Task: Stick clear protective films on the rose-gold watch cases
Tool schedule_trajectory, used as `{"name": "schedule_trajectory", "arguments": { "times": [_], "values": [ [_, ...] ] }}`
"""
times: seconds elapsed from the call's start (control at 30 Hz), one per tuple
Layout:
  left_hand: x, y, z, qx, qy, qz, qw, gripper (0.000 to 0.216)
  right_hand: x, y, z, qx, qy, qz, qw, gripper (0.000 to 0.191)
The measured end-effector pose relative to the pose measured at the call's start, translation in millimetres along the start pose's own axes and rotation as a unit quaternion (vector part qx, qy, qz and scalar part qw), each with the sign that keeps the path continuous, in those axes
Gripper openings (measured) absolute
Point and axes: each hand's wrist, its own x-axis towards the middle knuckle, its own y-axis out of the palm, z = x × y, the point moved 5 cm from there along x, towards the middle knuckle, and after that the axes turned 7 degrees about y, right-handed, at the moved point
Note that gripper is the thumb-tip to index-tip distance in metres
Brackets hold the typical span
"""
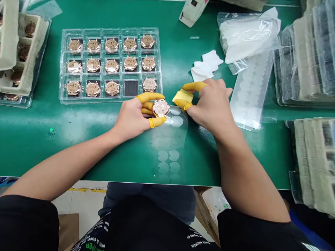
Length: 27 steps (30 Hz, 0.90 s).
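Observation:
My left hand [134, 113], with yellow finger cots on its fingertips, grips a rose-gold watch case [161, 108] by its edges, engraved back facing up. Between the thumb and finger of my right hand [209, 103], also in yellow cots, is a small yellow pad [182, 97], which looks like a sponge or folded cloth. Below the watch case lies a clear sheet [169, 139] with round film stickers [174, 168] on it. Behind my left hand stands a clear plastic tray [60, 75] of similar watch cases, backs up; one compartment [131, 88] in its front row holds no case.
White cloth pieces [205, 66] lie beyond my right hand. To the right are a bag of white wipes [247, 38], a long sticker sheet [250, 90] and stacked trays [305, 62]. More stacked trays [39, 48] with watch cases stand at the left. A white device [192, 14] is at the back.

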Motion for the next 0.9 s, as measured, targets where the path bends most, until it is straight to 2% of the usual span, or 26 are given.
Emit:
{"name": "schedule_trajectory", "arguments": {
  "times": [0.1,0.2,0.3,0.37,0.57,0.73,0.83,0.9],
  "values": [
    [0,1,0,-0.003,0.001,0.005,1.000,0.061,-1,-16,15,0.031,-0.015,-0.019,0.999,0.018],
    [-1,1,0,-0.002,-0.001,0.001,1.000,0.060,-6,-30,43,0.087,-0.070,0.004,0.994,0.014],
    [-2,2,0,-0.015,-0.001,0.004,1.000,0.058,-18,-26,70,0.108,-0.139,0.046,0.983,0.009],
    [-2,3,0,-0.022,0.000,0.008,1.000,0.057,-24,-16,77,0.104,-0.146,0.058,0.982,0.012],
    [-1,2,0,-0.023,0.003,0.001,1.000,0.055,-24,3,74,0.046,-0.114,0.015,0.992,0.013],
    [1,0,1,-0.036,-0.002,-0.003,0.999,0.061,-17,-11,62,0.038,-0.065,0.012,0.997,0.023],
    [1,0,1,-0.029,-0.001,0.004,1.000,0.062,-11,-26,51,0.033,-0.051,-0.045,0.997,0.035],
    [0,2,2,-0.022,0.005,0.015,1.000,0.063,-11,-27,50,0.073,-0.061,-0.042,0.995,0.043]
  ]
}}
